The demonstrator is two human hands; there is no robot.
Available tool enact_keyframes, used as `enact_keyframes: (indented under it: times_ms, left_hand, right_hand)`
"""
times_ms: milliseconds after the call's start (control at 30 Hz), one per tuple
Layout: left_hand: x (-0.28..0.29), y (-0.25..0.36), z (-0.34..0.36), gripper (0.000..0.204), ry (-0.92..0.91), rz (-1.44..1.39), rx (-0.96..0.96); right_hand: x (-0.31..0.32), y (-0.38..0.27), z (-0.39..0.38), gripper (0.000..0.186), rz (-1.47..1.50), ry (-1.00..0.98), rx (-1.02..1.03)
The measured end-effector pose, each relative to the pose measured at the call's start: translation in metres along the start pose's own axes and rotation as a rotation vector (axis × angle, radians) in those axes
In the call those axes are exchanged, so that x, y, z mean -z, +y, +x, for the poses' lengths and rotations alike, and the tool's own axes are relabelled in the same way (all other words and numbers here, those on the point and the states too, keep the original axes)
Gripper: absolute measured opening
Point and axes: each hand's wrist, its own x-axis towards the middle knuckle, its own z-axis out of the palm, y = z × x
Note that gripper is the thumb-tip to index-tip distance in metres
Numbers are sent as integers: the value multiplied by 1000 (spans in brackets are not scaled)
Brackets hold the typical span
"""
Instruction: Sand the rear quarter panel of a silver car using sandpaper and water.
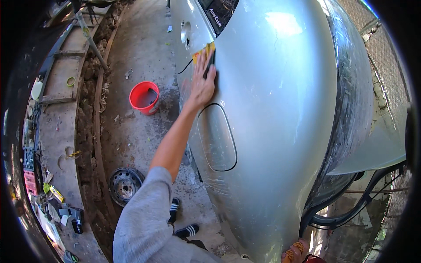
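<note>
My left hand [202,85] reaches forward, fingers stretched out and lying on a yellow cloth [197,57] pressed against the silver car's body [272,109], just below and beside the door handle [186,33]. Under my forearm is the oblong fuel flap [217,136]. My right hand [296,250] is low at the bottom edge by the rear of the car, its fingers wrapped on a bunched orange cloth [288,256]; part of that hand is cut off by the frame. A small red object, too cropped to name, sits beside it.
A red bucket [144,107] with dark liquid stands left of the car. Below it lies a wheel rim [125,186], near my sandalled feet [186,231]. A ledge [57,127] with scattered items, a pink crate [30,182] and a leaning pole [92,41] line the left. Mesh fencing [359,17] runs right.
</note>
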Motion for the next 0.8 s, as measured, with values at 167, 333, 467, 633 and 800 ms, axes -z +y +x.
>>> enact_keyframes:
  times_ms: [167,333,467,633,800]
  left_hand:
    - [-5,10,-21,56,-64,106,-119]
    - [-19,39,-28,58,-87,116,63]
    - [-12,35,9,59,-39,121,-61]
    - [-31,54,-7,59,-54,3,-25]
    - [-22,48,64,61,-8,101,-174]
  right_hand:
    - [2,3,-2,29,9,26,-27]
    - [5,4,-2,28,26,50,-70]
    - [21,10,10,28,27,62,-73]
    - [88,21,35,36,-278,-360,-1024]
    - [28,-15,48,32,-572,-778,518]
